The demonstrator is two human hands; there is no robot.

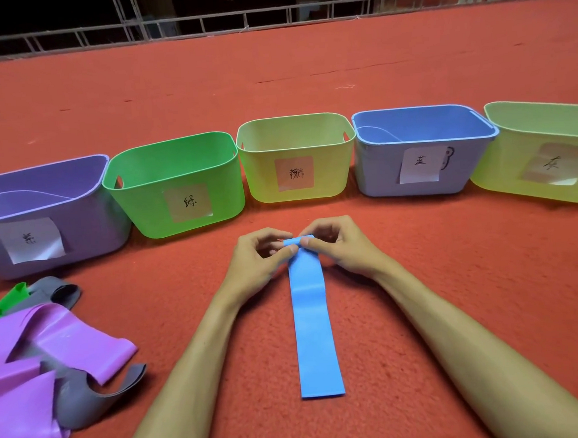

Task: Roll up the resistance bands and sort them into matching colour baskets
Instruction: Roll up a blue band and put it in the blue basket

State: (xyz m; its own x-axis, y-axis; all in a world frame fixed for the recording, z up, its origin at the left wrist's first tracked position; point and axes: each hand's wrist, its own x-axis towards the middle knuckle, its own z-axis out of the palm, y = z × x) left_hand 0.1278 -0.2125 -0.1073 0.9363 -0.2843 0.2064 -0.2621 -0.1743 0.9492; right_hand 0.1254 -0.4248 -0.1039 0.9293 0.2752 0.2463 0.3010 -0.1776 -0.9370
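Left hand (pixel 262 254) and right hand (pixel 336 246) both pinch the floppy-looking flat blue rubber band (pixel 315 335) at its rolled end nearest the blue plastic basket (pixel 380 179), I'd grip tight there.

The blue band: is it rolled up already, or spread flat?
Mostly spread flat. The blue band lies straight; only its far end is curled over, pinched by the left hand and right hand.

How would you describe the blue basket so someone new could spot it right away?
Five baskets stand in a row on the red carpet. The blue basket is fourth from the left, between a yellow basket and another. It alone is blue, with a white label curling at one edge.
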